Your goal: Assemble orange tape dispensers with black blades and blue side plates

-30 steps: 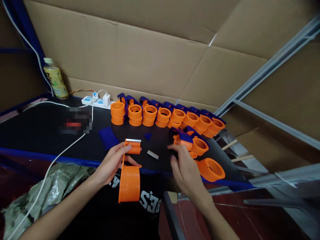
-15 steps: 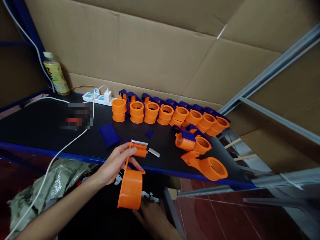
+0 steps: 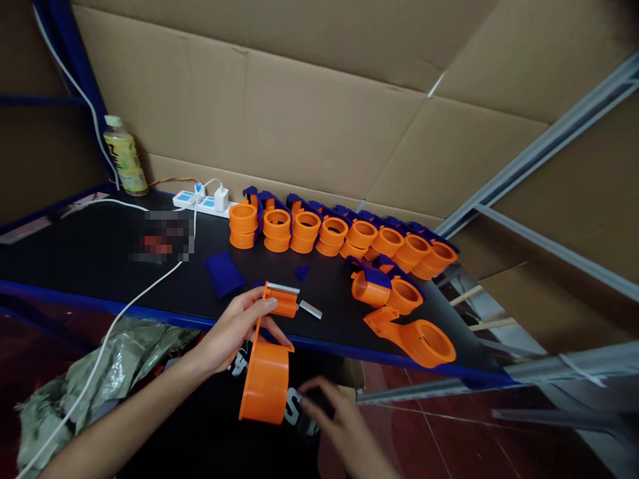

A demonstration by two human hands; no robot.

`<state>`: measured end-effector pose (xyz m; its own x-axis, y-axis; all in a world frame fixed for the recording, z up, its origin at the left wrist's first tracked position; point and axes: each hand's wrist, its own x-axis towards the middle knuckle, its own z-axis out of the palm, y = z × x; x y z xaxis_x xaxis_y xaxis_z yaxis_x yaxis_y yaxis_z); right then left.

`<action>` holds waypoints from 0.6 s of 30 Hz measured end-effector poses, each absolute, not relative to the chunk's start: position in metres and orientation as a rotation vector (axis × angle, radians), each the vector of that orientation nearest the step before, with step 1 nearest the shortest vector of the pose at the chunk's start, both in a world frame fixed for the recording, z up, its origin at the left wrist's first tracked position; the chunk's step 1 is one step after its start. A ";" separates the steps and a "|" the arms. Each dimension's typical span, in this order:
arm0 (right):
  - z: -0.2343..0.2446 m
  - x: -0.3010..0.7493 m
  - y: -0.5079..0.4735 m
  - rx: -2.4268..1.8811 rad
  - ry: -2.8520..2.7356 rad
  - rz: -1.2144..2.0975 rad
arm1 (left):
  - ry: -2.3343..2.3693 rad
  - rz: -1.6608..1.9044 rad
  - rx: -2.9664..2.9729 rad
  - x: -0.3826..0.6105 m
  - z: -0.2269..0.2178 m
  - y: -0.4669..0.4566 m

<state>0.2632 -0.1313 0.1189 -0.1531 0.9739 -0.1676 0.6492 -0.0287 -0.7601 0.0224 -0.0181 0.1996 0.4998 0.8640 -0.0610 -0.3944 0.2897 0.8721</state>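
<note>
My left hand point(image 3: 234, 332) is closed on an orange plastic tape dispenser point(image 3: 268, 386), gripping it near its upper end. A toothed metal blade point(image 3: 282, 289) sits along that end, and the round hub hangs below. To the right, in front of the dark shirt, my right hand point(image 3: 344, 419) is somewhat blurred, thumb and forefinger apart, and I see nothing between them. A loose metal blade point(image 3: 310, 310) lies on the black table just beyond the dispenser. Another orange dispenser point(image 3: 432, 342) without blue parts rests at the table's right front.
Several orange-and-blue dispensers point(image 3: 305, 229) stand in a row at the back; others point(image 3: 372, 286) lie before them. Blue flat pieces point(image 3: 223, 273), a small blue part point(image 3: 301, 273), a power strip point(image 3: 207, 206), a white cable point(image 3: 150, 286) and a bottle point(image 3: 124, 159) are on the left and middle.
My right hand has come up and right from below the orange dispenser, its fingers now in sight. The left hand keeps its hold, with the view shifted slightly.
</note>
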 end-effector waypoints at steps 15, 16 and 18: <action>0.211 0.271 0.062 -2.174 -2.300 -0.220 | 0.620 0.913 0.923 0.020 0.198 -0.013; 0.212 0.272 0.060 -2.166 -2.285 -0.224 | 0.618 0.913 0.927 0.021 0.198 -0.012; 0.217 0.272 0.052 -2.135 -2.261 -0.234 | 0.618 0.918 0.929 0.022 0.198 -0.011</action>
<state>0.2722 0.0523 0.2174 -0.0625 0.9909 0.1196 0.9944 0.0515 0.0927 0.0216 -0.0107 0.1977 0.4875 0.8706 -0.0671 -0.3901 0.2859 0.8753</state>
